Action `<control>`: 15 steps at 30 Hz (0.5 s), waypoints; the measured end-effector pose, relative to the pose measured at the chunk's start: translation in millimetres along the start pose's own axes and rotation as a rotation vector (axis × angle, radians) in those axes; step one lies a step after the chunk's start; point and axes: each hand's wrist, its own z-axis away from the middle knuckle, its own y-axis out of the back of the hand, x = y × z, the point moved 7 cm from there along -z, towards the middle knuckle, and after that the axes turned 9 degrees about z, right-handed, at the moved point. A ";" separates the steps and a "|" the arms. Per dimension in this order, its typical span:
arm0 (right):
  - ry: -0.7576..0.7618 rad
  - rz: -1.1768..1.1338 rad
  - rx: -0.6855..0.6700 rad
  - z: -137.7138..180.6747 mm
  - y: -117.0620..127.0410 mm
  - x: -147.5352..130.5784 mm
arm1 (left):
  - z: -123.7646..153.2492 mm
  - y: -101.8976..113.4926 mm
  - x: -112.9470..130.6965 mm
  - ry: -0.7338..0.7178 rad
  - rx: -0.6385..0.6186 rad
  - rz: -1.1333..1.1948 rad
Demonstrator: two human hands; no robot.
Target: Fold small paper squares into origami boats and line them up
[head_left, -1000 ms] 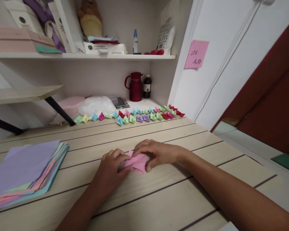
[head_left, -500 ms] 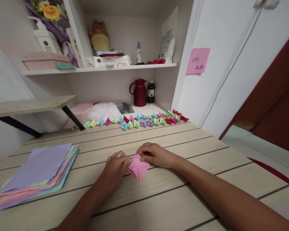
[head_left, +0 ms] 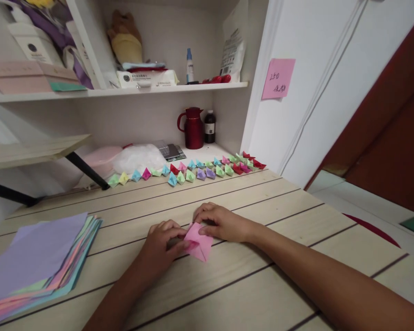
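A small pink piece of folded paper (head_left: pixel 200 248), roughly diamond-shaped with creases, is between my two hands just above the wooden table (head_left: pixel 248 276). My left hand (head_left: pixel 165 241) grips its left corner, the thumb in front and the fingers behind. From the upper right, my right hand (head_left: pixel 218 223) pinches the top edge with thumb and fingers. An opening shows in the folds near the left thumb. Part of the paper's far side is hidden by the fingers.
Rows of small folded paper boats (head_left: pixel 200 174) in several colours line the table's back edge. A stack of coloured paper sheets (head_left: pixel 37 257) lies at the left. Behind stand a red jug (head_left: pixel 193 131) and a dark bottle (head_left: pixel 209 127); a shelf leg (head_left: pixel 88 171) meets the table.
My left thumb has moved lower on the pink paper, and a fold there now stands more open. The view has shifted slightly right; both hands still hold the paper.
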 end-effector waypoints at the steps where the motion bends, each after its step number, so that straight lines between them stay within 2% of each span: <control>1: -0.002 -0.002 -0.013 0.5 0.5 -0.4 | -0.2 -0.4 0.2 -0.003 0.011 -0.003; 6: 0.036 0.000 -0.078 3.4 0.5 -5.8 | 0.2 -1.2 -1.7 -0.026 0.044 -0.038; 11: 0.009 0.027 -0.114 4.6 -0.7 -3.9 | -0.2 -2.0 -4.4 -0.048 0.051 -0.055; 15: 0.060 0.049 -0.185 7.6 -1.4 -6.4 | -0.1 -1.7 -4.5 -0.049 0.059 -0.054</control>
